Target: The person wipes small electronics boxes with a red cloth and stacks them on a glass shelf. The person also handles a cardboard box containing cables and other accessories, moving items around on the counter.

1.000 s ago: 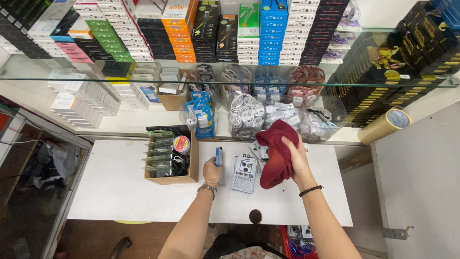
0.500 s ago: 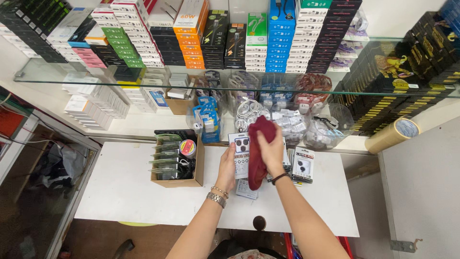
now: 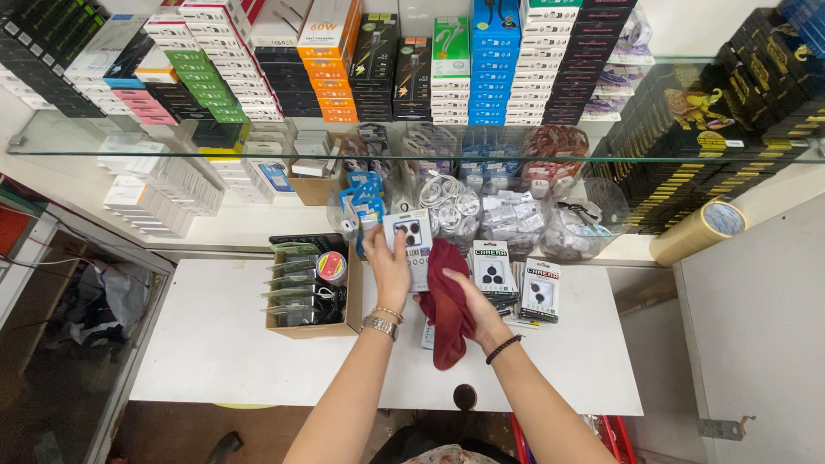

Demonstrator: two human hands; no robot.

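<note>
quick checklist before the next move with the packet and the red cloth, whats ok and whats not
1. Left hand grips the small white packet, raised above the table: ok.
2. Right hand holds the dark red cloth, bunched beside the packet: ok.
3. Cloth touching the packet's face: cannot tell, their edges overlap in the head view.
4. Bare spot on the white table to set the packet down: ok.
5. Two similar packets stand upright to the right, close to the right hand: not ok, they could be knocked.
6. Cardboard box sits left of the left wrist, apart from it: ok.
</note>
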